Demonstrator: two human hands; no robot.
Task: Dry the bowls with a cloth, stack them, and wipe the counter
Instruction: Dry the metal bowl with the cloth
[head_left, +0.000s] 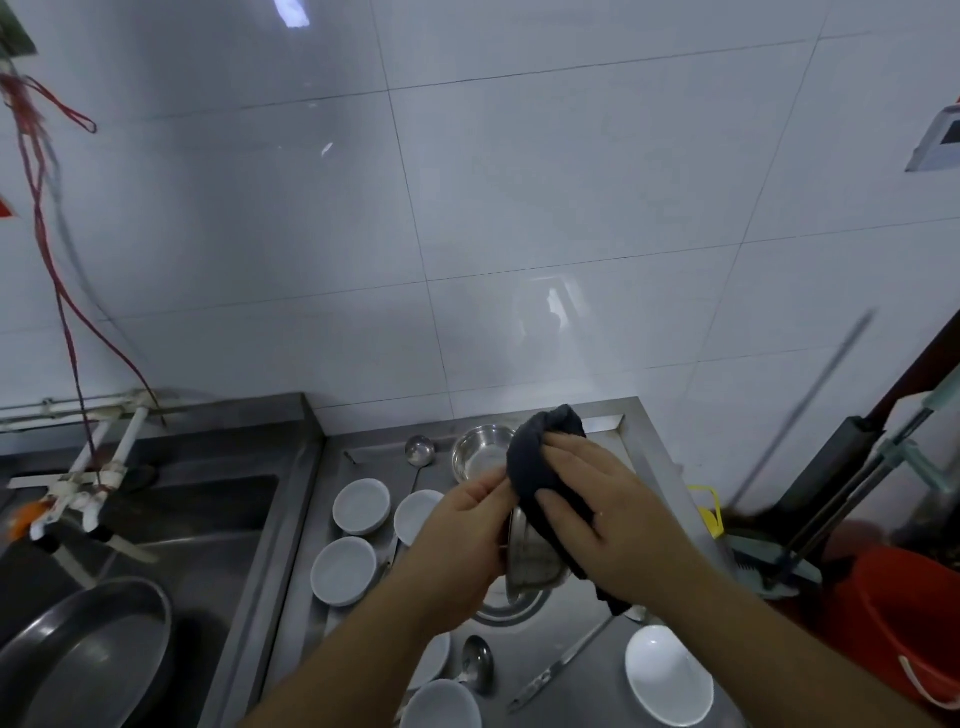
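Both hands rub a dark cloth over a steel bowl.

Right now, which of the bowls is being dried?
The steel bowl held on edge by the left hand, dark cloth pressed against it; the others rest on the counter.

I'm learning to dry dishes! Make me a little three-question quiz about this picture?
1. True or false: the left hand holds the tilted shiny steel bowl.
2. The right hand presses what against that bowl? A) a yellow sponge B) a dark blue cloth C) a paper towel
3. Fill in: the other round steel bowl sits upright by the ____ tiled wall.

Key: 1 true; 2 B, the dark blue cloth; 3 white.
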